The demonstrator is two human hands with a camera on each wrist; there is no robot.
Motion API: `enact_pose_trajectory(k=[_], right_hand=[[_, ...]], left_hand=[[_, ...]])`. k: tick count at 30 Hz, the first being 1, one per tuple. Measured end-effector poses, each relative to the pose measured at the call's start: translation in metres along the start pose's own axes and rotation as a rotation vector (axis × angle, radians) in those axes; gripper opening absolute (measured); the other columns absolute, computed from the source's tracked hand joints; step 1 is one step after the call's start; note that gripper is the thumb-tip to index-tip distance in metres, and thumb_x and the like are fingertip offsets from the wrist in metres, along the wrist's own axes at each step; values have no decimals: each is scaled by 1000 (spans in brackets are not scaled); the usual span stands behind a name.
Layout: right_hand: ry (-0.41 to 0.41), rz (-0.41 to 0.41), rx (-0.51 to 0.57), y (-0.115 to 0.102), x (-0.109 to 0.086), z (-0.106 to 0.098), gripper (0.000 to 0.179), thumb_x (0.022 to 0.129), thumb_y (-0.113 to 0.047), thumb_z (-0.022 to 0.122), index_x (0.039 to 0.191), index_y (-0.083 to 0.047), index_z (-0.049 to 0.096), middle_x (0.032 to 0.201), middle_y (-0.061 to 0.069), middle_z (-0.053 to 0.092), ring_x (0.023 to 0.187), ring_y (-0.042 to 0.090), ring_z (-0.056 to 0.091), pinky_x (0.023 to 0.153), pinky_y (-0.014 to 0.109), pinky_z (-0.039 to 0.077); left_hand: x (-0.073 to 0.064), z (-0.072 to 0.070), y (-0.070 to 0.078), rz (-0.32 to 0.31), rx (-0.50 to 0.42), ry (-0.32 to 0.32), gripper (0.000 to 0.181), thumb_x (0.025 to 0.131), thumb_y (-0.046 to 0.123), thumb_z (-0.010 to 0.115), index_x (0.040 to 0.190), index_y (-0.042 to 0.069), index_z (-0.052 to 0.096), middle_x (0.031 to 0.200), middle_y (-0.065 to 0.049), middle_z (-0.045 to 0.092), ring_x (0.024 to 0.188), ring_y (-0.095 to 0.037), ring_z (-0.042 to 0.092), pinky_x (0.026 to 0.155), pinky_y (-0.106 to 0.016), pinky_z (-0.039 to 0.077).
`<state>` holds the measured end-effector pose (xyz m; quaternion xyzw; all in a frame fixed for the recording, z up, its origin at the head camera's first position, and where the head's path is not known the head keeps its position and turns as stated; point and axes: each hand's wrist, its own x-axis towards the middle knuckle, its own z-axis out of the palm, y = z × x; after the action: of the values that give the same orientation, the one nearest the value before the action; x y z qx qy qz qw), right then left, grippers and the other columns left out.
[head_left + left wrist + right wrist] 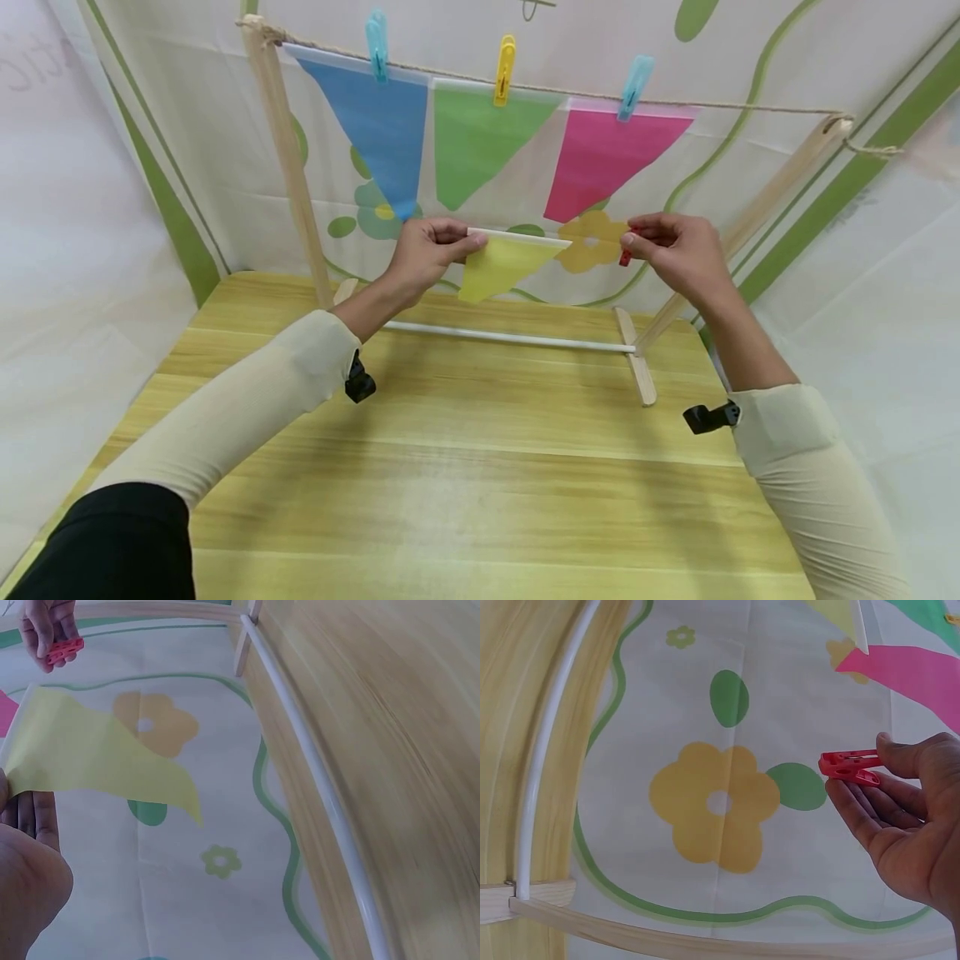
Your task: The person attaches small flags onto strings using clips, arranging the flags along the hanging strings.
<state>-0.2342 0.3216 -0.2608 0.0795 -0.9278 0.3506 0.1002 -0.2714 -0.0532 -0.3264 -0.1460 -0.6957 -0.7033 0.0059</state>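
My left hand (432, 254) pinches a yellow pennant (506, 265) by the left end of its white top edge. In the left wrist view the yellow pennant (97, 742) hangs with its tip bent. Off to the right, my right hand (678, 250) holds a red clothespin (849, 766) between thumb and fingers. Above both hands a twine line (712, 105) carries a blue pennant (375, 117), a green pennant (480, 137) and a pink pennant (611, 158). A light-blue clothespin (378, 46), a yellow clothespin (504, 71) and another light-blue clothespin (635, 87) clip them.
The twine is tied to a left wooden post (288, 167) and a right wooden post (780, 187). A white rod (510, 337) joins their feet near the back of the wooden table (465, 483). A printed cloth backdrop (750, 67) hangs behind.
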Motion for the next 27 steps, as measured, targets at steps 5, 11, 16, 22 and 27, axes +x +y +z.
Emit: enact_pose_trajectory(k=[5, 11, 16, 22, 27], right_hand=[[11, -13, 22, -5, 3, -4, 50, 109, -44, 77, 142, -6, 77, 104, -25, 78, 93, -10, 71, 82, 12, 53], [43, -24, 54, -10, 6, -12, 47, 108, -40, 80, 140, -6, 78, 97, -31, 76, 92, -10, 73, 83, 12, 52], [63, -35, 93, -17, 12, -16, 47, 106, -38, 82, 140, -5, 79, 96, -31, 77, 91, -9, 75, 83, 11, 53], [79, -54, 163, -24, 13, -22, 42, 107, -31, 82, 139, -3, 79, 95, -27, 80, 90, -7, 77, 82, 9, 54], [97, -51, 182, -30, 12, -27, 39, 105, -27, 84, 137, -5, 80, 92, -28, 80, 89, -8, 78, 81, 10, 54]], left_hand=[[2, 2, 4, 9, -1, -3, 21, 104, 17, 86, 118, 1, 85, 93, 11, 84, 90, -10, 79, 88, -30, 69], [4, 8, 10, -10, 8, 4, 22, 103, 19, 87, 119, 3, 86, 94, 11, 84, 91, -10, 79, 89, -30, 68], [5, 8, 15, -3, 22, 6, 23, 103, 20, 87, 119, 4, 86, 99, 6, 85, 93, -11, 78, 92, -32, 68], [5, 11, 21, 13, 5, 14, 23, 102, 16, 88, 120, 2, 86, 97, 5, 85, 88, -9, 79, 88, -30, 68], [4, 14, 24, 17, -38, 9, 23, 102, 13, 87, 120, 0, 85, 94, 10, 84, 86, -7, 79, 86, -29, 69]])
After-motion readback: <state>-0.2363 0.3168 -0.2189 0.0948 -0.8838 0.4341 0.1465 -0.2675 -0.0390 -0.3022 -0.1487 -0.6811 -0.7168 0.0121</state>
